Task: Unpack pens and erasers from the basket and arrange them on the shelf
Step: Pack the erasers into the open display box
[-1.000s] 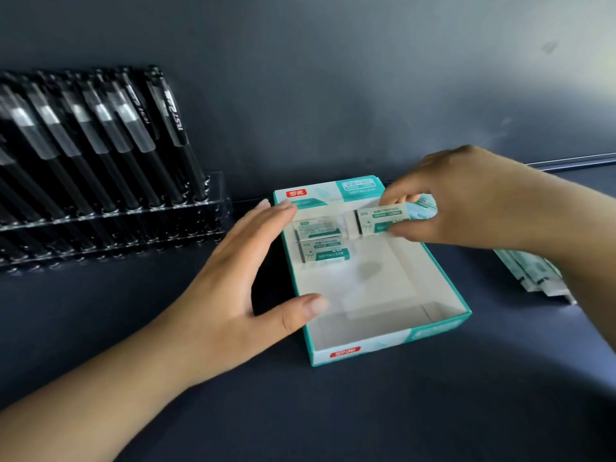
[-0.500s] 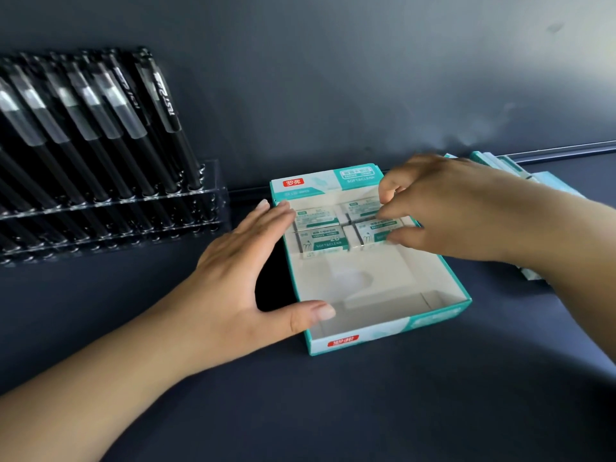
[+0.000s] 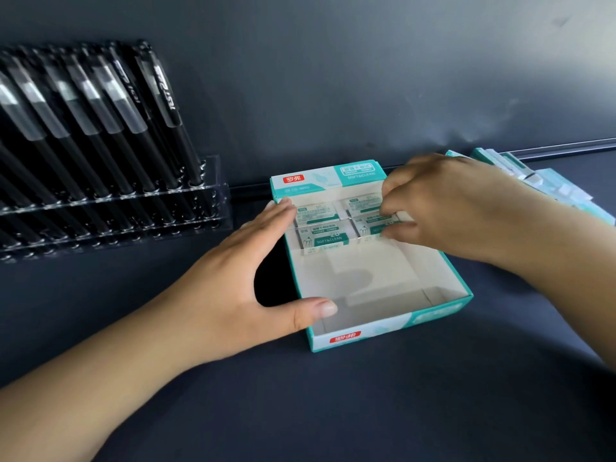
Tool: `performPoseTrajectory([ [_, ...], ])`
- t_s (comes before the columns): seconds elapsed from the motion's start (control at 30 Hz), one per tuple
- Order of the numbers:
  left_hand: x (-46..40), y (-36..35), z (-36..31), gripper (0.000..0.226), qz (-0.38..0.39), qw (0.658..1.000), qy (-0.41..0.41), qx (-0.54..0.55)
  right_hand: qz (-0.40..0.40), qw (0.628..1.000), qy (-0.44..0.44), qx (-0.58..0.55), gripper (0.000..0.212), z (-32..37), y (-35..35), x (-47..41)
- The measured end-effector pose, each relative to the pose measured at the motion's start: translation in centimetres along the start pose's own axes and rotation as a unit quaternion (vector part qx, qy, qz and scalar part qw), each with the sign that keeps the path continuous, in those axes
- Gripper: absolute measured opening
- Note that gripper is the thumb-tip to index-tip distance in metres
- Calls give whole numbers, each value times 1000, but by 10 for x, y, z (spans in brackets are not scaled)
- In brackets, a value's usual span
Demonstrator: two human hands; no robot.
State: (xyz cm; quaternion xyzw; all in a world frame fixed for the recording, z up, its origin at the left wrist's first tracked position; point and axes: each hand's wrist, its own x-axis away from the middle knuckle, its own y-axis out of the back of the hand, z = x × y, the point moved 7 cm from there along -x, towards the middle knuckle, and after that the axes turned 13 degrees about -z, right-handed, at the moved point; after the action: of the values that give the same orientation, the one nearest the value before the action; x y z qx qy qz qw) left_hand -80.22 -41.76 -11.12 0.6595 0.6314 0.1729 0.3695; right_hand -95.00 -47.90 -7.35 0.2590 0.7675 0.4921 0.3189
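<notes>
A teal and white open eraser box lies on the dark shelf. Several wrapped erasers sit in two rows at its far end. My left hand rests against the box's left wall, thumb over the rim, fingers spread, steadying it. My right hand reaches in from the right, its fingertips pinching the near right eraser as it sits in the box. Black pens stand slanted in a clear rack at the left.
More wrapped erasers lie in a loose pile on the shelf behind my right wrist. A dark back wall rises just behind the box and rack. Dark shelf surface stretches in front of the box.
My right hand brought an eraser down from above the box and set it into the near right spot. The left hand has stayed on the box's left wall.
</notes>
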Motion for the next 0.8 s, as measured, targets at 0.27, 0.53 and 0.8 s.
performPoseTrajectory([
  [0.27,-2,-1,0,95,-2,1000,-13,-1,4,997,-41,-59,25,-3,-7,0],
  [0.53,-3,9,-4,72,-57,998,-14,15,4,988,-38,-149,24,-4,3,8],
  [0.8,-24,15,-65,23,-103,992,-58,50,-122,932,-244,-237,15,-104,44,63],
])
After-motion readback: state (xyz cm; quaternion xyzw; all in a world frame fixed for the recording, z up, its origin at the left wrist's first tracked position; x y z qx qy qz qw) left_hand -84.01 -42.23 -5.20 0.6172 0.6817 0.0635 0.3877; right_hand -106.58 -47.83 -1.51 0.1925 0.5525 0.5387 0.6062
